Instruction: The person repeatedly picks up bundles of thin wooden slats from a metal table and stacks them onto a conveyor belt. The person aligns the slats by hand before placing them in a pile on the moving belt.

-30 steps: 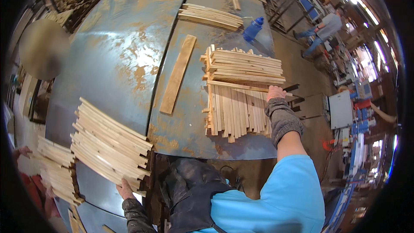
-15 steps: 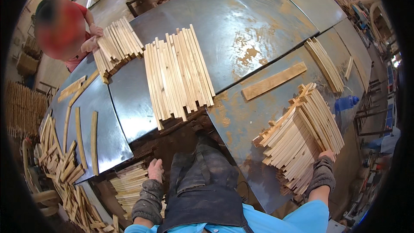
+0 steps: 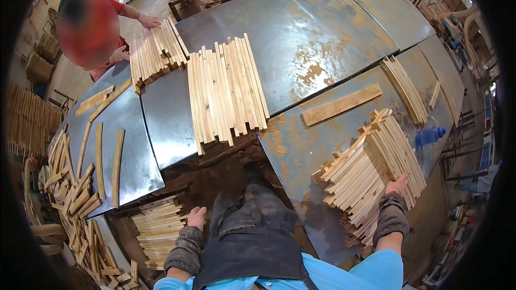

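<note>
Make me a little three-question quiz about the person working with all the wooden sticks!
1. True or false: the right hand rests on the crosswise stack of wooden slats.
2. What does the left hand touch? A) the blue bottle B) the low stack of slats below the table edge C) the single flat board
3. Fill in: the metal table shows patches of ____.

Key: 1 true; 2 B; 3 rust
</note>
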### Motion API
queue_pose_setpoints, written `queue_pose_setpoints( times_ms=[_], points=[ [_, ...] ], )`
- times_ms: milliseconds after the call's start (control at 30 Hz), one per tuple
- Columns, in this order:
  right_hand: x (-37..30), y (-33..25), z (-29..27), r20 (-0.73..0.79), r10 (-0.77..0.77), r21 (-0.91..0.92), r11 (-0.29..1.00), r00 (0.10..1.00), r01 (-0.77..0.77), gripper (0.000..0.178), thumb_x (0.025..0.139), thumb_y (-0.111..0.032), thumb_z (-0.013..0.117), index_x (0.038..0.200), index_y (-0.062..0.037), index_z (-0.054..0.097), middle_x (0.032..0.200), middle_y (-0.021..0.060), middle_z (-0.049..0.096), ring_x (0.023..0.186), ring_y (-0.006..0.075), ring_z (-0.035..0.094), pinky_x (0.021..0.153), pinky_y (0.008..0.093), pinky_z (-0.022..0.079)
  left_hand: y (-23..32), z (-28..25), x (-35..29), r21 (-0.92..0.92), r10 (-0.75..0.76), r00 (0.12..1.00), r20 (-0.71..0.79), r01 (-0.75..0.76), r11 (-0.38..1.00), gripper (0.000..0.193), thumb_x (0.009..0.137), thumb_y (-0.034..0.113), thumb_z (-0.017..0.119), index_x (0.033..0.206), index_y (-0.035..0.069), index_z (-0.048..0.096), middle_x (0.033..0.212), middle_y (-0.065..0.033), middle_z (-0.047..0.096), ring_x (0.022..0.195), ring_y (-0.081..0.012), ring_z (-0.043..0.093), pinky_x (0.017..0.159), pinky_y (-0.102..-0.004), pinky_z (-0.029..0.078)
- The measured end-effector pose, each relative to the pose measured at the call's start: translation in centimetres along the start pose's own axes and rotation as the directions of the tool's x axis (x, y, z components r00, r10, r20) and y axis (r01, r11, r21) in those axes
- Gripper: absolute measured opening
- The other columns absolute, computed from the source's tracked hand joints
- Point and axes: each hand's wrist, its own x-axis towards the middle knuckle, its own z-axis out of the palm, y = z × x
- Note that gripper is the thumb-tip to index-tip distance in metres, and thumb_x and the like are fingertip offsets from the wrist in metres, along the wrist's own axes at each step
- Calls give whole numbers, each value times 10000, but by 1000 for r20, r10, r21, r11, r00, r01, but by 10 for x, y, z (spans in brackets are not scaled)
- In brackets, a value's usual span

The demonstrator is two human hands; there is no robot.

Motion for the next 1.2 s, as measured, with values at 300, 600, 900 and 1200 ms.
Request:
queue_pose_setpoints(
  times_ms=[300, 600, 900, 1200],
  points=[
    [-26, -26, -25, -12, 1, 77, 997, 1000, 0, 730, 976, 4, 556, 1678, -33, 360, 1713, 259, 394, 1576, 417, 399, 1276, 452, 398, 20, 2, 4, 87, 14, 997, 71, -20, 996, 789, 1018, 387, 754, 1615, -52, 483, 1476, -208, 655, 1032, -268, 689, 833, -409, 583],
    [-49, -112, -9, -205, -421, 406, 785, 884, 468, 686, 916, -78, 601, 1578, 68, 497, 1596, 309, 541, 1508, 430, 502, 1256, 447, 401, 15, 15, 23, -42, 0, 991, 135, 6, 999, 643, 1047, 314, 730, 1593, 30, 542, 1393, -125, 659, 1143, -267, 635, 984, -448, 549],
    [-227, -299, -6, 248, -835, 587, 533, 492, 609, 690, 967, -209, 727, 1584, 21, 518, 1486, 264, 667, 1254, 318, 715, 1051, 393, 559, 23, 36, 11, -181, 26, 991, 133, -1, 983, 685, 1056, 311, 733, 1624, 12, 496, 1442, -128, 641, 1180, -272, 636, 1053, -451, 542],
    [-288, -376, 86, 487, -852, 635, 496, 191, 593, 760, 959, -300, 715, 1606, 27, 482, 1538, 266, 625, 1442, 382, 597, 1194, 417, 473, 86, 44, 16, -151, 187, 975, 123, -168, 974, 732, 1028, 285, 753, 1624, -36, 475, 1522, -175, 616, 1271, -290, 641, 1044, -424, 539]
  ],
)
